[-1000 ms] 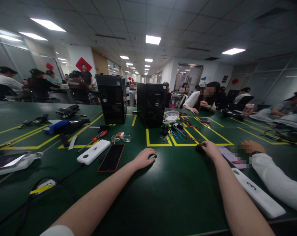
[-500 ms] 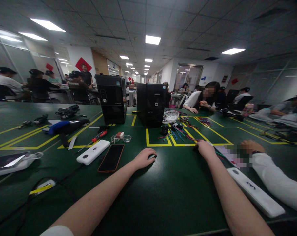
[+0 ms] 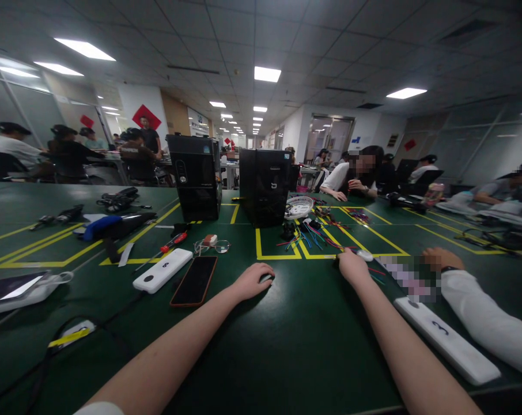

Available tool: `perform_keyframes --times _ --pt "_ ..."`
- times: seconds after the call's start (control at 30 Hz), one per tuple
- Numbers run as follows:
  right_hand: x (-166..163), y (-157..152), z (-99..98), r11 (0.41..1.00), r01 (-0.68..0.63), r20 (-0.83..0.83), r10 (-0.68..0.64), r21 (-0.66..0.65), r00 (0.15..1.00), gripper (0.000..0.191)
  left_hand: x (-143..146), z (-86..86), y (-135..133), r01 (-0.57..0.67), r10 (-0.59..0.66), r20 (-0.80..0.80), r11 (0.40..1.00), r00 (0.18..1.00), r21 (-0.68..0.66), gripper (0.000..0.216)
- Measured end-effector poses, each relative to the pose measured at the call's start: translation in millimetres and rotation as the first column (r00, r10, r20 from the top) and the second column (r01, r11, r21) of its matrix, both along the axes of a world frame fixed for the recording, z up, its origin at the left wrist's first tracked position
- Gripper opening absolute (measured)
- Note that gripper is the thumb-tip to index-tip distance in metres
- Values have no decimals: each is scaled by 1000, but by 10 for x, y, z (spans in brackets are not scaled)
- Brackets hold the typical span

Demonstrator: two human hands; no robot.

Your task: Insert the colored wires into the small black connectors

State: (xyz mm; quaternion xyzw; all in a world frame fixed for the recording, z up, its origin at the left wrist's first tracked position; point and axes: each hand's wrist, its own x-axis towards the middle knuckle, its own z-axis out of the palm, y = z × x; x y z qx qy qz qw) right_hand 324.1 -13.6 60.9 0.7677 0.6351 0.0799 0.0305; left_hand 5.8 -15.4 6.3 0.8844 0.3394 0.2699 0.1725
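Note:
My left hand rests low over the green table with its fingers curled. A small dark and pale object shows between thumb and fingers; its kind I cannot make out. To the right, my right hand is closed in a pinch, with a dark piece at the fingertips. Coloured wires come out on the far side of this hand, apparently from its grip. Just beyond its knuckles lies a white rounded object. More coloured wires with black connectors lie farther back.
Two black computer towers stand at the back. A white basket is beside them. Left lie a phone, white power bank, glasses and red screwdriver. Another person's sleeve and a white power bank are right.
My right hand has moved a little left and nearer to me, with the wires following. The white rounded object beside it now shows more. My left hand has hardly moved.

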Motion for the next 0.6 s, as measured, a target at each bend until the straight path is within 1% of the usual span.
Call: perform_keyframes --times 0.07,0.13,0.17,0.23,0.3,0.33,0.37,0.5,0.6 --pt "-9 1 13 997 -72 -58 74 27 996 36 -1 0 2 2 -2 -1 1000 1000 1 20" --pt "1 15 19 988 -102 -122 116 116 986 37 -2 1 3 2 -2 2 1000 1000 4 21" --pt "25 24 19 982 -89 -149 115 169 982 38 -2 2 3 3 -3 2 1000 1000 4 21" --pt "119 39 11 970 -21 -191 69 244 979 40 -3 2 4 3 -3 1 1000 1000 4 21" --pt "250 50 -8 967 35 -229 24 251 973 46 -4 0 5 3 -3 1 1000 1000 5 21" --pt "314 56 -19 969 39 -243 23 245 970 50 -4 -3 7 4 -4 3 1000 1000 7 21" --pt "370 62 -28 972 25 -256 37 235 966 51 -5 -6 9 6 -6 5 1000 1000 9 21" --pt "449 88 -27 970 -70 -282 136 234 950 41 -9 -28 22 14 -14 6 1000 1000 24 21" --pt "411 91 -11 973 -69 -295 134 222 946 48 -12 -40 27 12 -12 1 1000 1000 28 21"
